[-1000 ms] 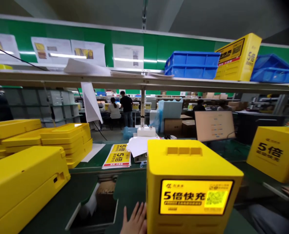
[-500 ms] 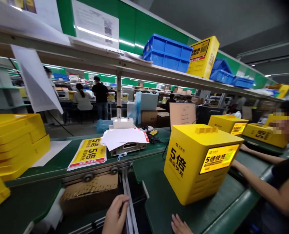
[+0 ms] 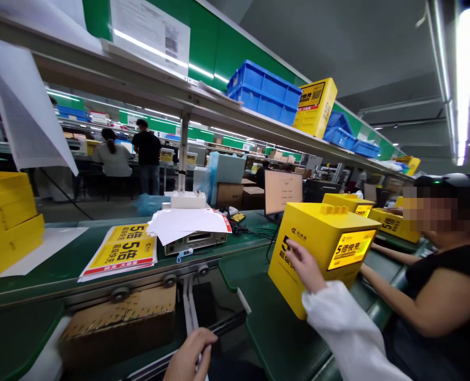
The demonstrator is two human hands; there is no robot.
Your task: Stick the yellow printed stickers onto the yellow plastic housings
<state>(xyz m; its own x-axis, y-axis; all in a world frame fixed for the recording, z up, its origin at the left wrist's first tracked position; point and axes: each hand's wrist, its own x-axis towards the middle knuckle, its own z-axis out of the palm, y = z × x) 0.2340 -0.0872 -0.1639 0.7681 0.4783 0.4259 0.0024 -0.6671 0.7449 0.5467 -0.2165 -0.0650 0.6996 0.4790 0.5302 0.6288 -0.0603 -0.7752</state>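
Observation:
A yellow charging-station box [image 3: 318, 233] with a lit front screen stands on the green belt [image 3: 274, 328] to my right. My right hand [image 3: 304, 264], in a white sleeve, lies with fingers stretched flat against the box's left side. My left hand [image 3: 191, 357] is low at the bottom edge, its fingers curled over a metal rail [image 3: 187, 304] in the gap between belts. A seated co-worker [image 3: 445, 286] at the right reaches an arm [image 3: 381, 296] to the box's far side.
Stacked yellow shells [image 3: 5, 222] sit at the left. Yellow stickers [image 3: 119, 254], loose papers and a small device [image 3: 195, 241] lie on the far bench. More yellow boxes [image 3: 389, 222] follow down the line. Blue bins [image 3: 262, 90] stand on the overhead shelf. A cardboard box [image 3: 119, 323] sits below.
My view has turned right. The yellow box has travelled right along the belt, and my right hand has risen from the belt onto its left side. My left hand stays by the rail.

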